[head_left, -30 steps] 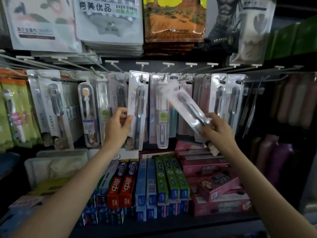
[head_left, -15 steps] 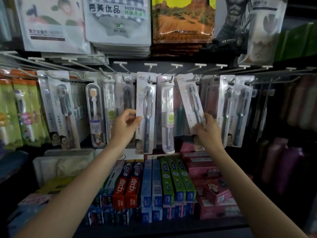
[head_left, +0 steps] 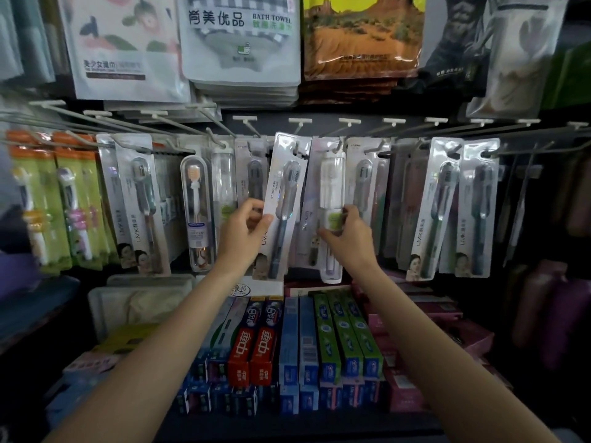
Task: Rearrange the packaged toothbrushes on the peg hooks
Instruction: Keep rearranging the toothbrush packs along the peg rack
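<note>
Both arms reach up; left hand (head_left: 244, 230) pinches toothbrush pack (head_left: 281, 203) by its edge, hanging on peg hook (head_left: 295, 148), long axis near vertical, slightly tilted; right hand (head_left: 347, 235) grips clear pack (head_left: 332, 215), upright

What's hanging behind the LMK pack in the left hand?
Behind the LMK pack held by the left hand, another dark-bristled toothbrush pack shows at its left edge. Anything deeper on that hook is covered.

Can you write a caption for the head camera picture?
Left hand and right hand hold hanging toothbrush packs above toothpaste boxes.
</note>
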Demonstrator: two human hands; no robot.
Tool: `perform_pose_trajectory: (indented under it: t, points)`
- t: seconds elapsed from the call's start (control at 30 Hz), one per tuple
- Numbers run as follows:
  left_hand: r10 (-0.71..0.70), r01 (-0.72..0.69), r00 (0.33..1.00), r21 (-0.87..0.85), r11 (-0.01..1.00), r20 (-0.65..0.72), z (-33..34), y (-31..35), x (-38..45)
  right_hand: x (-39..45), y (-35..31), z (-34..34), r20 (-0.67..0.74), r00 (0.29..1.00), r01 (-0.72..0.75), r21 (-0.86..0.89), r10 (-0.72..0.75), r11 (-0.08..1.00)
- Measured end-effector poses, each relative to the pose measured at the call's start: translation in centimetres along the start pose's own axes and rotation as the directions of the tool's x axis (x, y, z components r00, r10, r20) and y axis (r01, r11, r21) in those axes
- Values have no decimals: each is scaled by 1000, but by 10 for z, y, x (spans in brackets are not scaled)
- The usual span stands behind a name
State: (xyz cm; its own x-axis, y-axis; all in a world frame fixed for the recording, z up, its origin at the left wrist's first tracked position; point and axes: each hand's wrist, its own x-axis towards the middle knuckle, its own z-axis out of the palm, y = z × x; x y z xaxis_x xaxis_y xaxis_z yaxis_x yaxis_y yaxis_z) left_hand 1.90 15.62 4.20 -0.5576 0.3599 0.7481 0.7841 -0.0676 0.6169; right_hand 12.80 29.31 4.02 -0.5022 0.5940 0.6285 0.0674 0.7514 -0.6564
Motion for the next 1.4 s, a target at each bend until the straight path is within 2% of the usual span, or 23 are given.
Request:
perform_pose_trajectory:
  t: [0.1,0.23,0.33,0.43,0.5,0.6,0.73,0.93,1.07,1.3,1.4]
  points:
    - [-2,2,1000,-7,1000,0,4,-2,0,-3,-1,-15,32,999,42,62,-44,997]
    - [-18,18,1000,4,1000,-19,14,-3,-1,-3,-9,-35,-14,977,213,56,-212,975]
    - [-42,42,999,-44,998,3,14,2,-3,-4,-19,-45,-56,908,412,-62,-415,909]
    - [-63,70,997,-165,984,45,3,7,-8,-11,-22,-40,34,828,551,-229,-559,802]
    - [-90,89,996,-222,971,5,-10,7,-10,-16,-27,-29,108,773,628,-268,-625,731]
    - [-191,140,972,-314,939,-137,-33,2,-8,-20,-45,-6,157,729,684,-208,-666,700]
    - [-265,207,934,-241,948,-239,-58,-15,-11,-15,-71,24,124,749,661,-97,-650,744]
    - [-334,283,902,-211,936,-272,-82,-33,-22,-19,-84,43,115,810,585,-66,-576,809]
    - [-301,261,914,-173,950,-271,-92,-30,-27,-27,-81,49,112,853,515,-23,-509,857]
    - [-278,252,921,-128,959,-273,-100,-31,-30,-14,-84,68,235,907,384,-114,-350,916]
    - [-240,215,938,-122,969,-250,-94,-25,-29,-19,-76,55,185,895,438,-198,-405,877]
